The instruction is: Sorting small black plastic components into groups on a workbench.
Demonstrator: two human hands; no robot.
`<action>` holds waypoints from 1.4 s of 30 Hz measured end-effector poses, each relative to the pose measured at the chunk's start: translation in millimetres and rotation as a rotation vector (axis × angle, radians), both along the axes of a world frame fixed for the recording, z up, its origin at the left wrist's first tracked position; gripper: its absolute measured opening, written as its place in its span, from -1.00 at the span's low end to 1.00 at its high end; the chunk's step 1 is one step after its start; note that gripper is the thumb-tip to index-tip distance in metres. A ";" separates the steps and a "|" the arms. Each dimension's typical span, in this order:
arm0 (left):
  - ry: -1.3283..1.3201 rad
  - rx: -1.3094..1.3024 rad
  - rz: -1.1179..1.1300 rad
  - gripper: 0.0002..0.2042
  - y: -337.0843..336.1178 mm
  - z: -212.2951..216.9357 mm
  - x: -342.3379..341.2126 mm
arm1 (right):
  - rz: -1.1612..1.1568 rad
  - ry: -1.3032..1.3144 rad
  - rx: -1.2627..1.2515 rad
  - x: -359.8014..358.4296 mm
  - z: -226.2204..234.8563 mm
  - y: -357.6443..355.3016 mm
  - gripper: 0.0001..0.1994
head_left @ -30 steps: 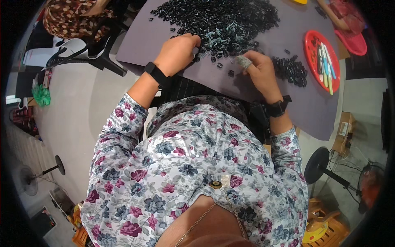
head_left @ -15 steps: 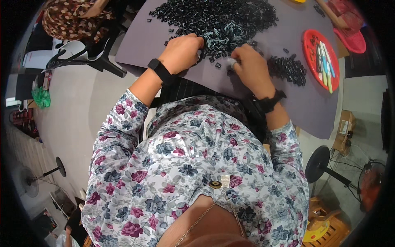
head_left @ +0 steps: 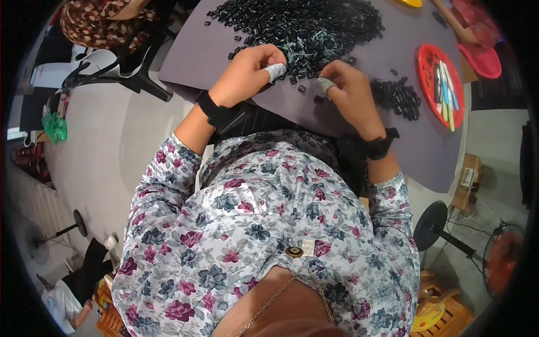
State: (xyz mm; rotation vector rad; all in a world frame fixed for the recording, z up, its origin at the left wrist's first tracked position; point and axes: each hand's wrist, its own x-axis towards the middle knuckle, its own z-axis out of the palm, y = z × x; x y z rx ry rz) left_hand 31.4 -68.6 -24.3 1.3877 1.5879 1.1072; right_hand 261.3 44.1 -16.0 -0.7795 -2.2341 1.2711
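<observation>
1. Here's the left hand [head_left: 247,72], at the near edge of the big heap of small, glossy black, blocky pieces [head_left: 331,25]: fingers curled in toward a thumb wrapped in pale, patterned covering [head_left: 275,72]. Whether a piece sits in that curl, I cannot tell.

2. Across the gap, the right hand [head_left: 353,94] faces it, forefinger and similarly wrapped thumb close together and pointing left, other fingers bent. Anything held there is too small to make out.

3. And the key relation: a loose, black, shiny block [head_left: 302,89] lies on the purple-grey tabletop [head_left: 269,101] between the two hands, touching neither, slightly nearer the right. From the right thumb tip it lies left and a touch toward the body; its long axis is too small to read.

4. The heap lies just beyond both hands, thin grey-green slivers [head_left: 306,48] scattered over its near side.

5. Out right, past the right hand, a smaller cluster of oblong black pieces [head_left: 397,100], then a round red plastic plate [head_left: 457,112] carrying slim-handled tools [head_left: 443,92].
</observation>
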 end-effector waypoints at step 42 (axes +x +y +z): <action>0.820 0.262 -0.152 -0.69 22.1 -2.7 19.3 | -0.029 0.138 -0.140 1.1 -25.3 -3.0 -0.83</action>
